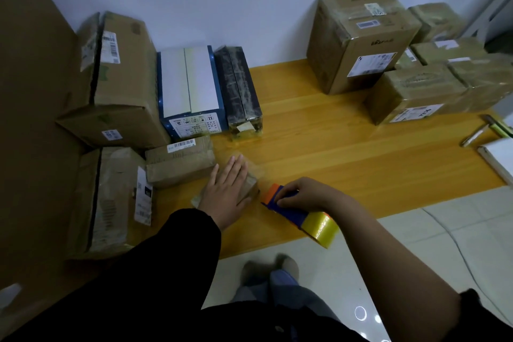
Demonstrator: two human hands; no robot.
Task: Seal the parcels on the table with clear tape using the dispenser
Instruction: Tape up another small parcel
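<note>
The left hand point(226, 189) lies flat over the small parcel point(253, 181), so most of its top is hidden, and the right hand point(302, 194) curls around the dispenser point(291, 214) and covers its upper part. The print on the barcode label point(181, 145) is too small to read. The stacked parcels point(472, 78) at the right are blurred, and a white flat thing point(499, 159) is cut by the right edge.

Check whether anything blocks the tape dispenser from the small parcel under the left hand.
Nothing visible lies between them: the tape dispenser, gripped by the right hand, sits beside the small parcel. Only the left hand, pressed flat on the parcel's top, covers it.
</note>
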